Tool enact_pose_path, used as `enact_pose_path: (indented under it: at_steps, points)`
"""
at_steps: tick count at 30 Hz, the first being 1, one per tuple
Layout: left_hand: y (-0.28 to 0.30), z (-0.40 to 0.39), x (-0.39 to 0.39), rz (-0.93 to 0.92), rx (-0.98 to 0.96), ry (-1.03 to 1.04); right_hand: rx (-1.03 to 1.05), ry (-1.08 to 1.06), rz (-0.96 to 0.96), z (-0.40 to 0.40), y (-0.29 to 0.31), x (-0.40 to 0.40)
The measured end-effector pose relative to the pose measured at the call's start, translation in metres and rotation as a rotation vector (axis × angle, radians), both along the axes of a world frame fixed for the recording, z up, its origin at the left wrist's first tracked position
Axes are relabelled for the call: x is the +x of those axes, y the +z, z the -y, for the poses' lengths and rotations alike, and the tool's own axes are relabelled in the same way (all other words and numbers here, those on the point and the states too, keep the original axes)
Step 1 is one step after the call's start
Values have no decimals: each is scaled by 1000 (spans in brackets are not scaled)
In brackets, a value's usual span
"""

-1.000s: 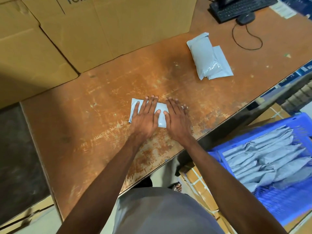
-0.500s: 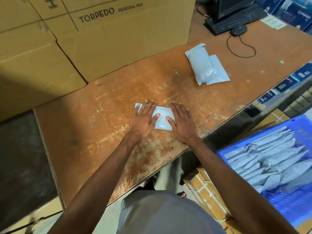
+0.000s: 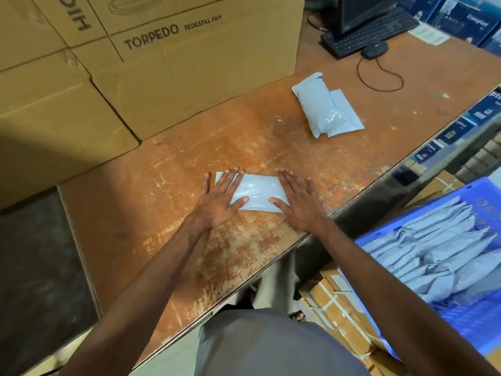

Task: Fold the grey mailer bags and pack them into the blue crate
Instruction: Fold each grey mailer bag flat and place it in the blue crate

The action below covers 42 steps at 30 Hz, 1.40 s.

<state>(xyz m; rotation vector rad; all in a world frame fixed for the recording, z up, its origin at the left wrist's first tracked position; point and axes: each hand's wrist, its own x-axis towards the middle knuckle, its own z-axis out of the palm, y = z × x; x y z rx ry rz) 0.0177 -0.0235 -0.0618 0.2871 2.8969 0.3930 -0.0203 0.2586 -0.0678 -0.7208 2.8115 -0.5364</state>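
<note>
A folded grey mailer bag (image 3: 256,192) lies flat on the worn orange table (image 3: 162,240). My left hand (image 3: 221,198) presses its left end with straight fingers. My right hand (image 3: 296,200) presses its right end the same way, and the bag's middle shows between them. Farther back on the table lies a small stack of grey mailer bags (image 3: 326,105). The blue crate (image 3: 466,321) stands low at the right, beyond the table edge, holding several folded grey bags (image 3: 439,256).
Large cardboard boxes (image 3: 168,63) line the back left of the table. A black keyboard (image 3: 368,33) and a wired mouse (image 3: 375,48) sit at the back right. Taped cartons (image 3: 341,316) lie under the crate. A dark surface (image 3: 40,280) adjoins the table's left.
My hands have slid apart along the bag, from side by side at its middle to its two ends. The camera has tilted up a little.
</note>
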Motion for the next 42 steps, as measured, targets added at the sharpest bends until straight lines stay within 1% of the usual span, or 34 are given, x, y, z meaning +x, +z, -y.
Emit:
enact_pose_path:
  at_steps: [2,4,7,9,14,17,20,22,23,25,28,30,31,33,35,37,38,41,42]
  points:
    - [1,7,-1,21,-51,-23,44,38,49,-9,4,-4]
    - [4,8,-2,82,-73,-16,68,62,85,-12,10,-6]
    - [16,4,-10,174,-133,-22,77,55,106,-7,17,-10]
    - [28,0,-15,201,-142,-24,85,52,117,-3,21,-14]
    - [56,-21,-32,107,-85,-70,130,48,117,10,53,-19]
    - [71,-35,-48,101,-38,-136,89,-18,95,4,74,-14]
    - [89,-55,-59,-12,39,-209,-30,-118,151,-19,89,-2]
    - [103,-79,-64,-100,71,-299,-92,-175,190,-35,100,10]
    - [110,-94,-66,-145,82,-362,-108,-203,179,-44,106,16]
    - [118,-130,-70,-203,106,-455,-85,-287,94,-66,115,29]
    - [122,-185,-74,-276,185,-527,-64,-479,-8,-104,118,50]
    - [122,-226,-71,-395,249,-585,-102,-595,-32,-133,113,68]
    - [122,-248,-66,-458,296,-600,-128,-652,-46,-149,111,79]
    - [118,-291,-48,-498,465,-574,-186,-783,-70,-179,106,101]
    - [106,-328,-24,-440,627,-468,-238,-923,-98,-205,96,126]
    - [93,-362,-1,-342,682,-395,-301,-1048,-133,-224,84,154]
    - [84,-379,8,-252,700,-387,-324,-1099,-154,-232,77,166]
    - [61,-424,38,218,826,-313,-298,-1208,-172,-248,57,198]
    - [53,-435,46,319,855,-289,-273,-1230,-164,-252,51,206]
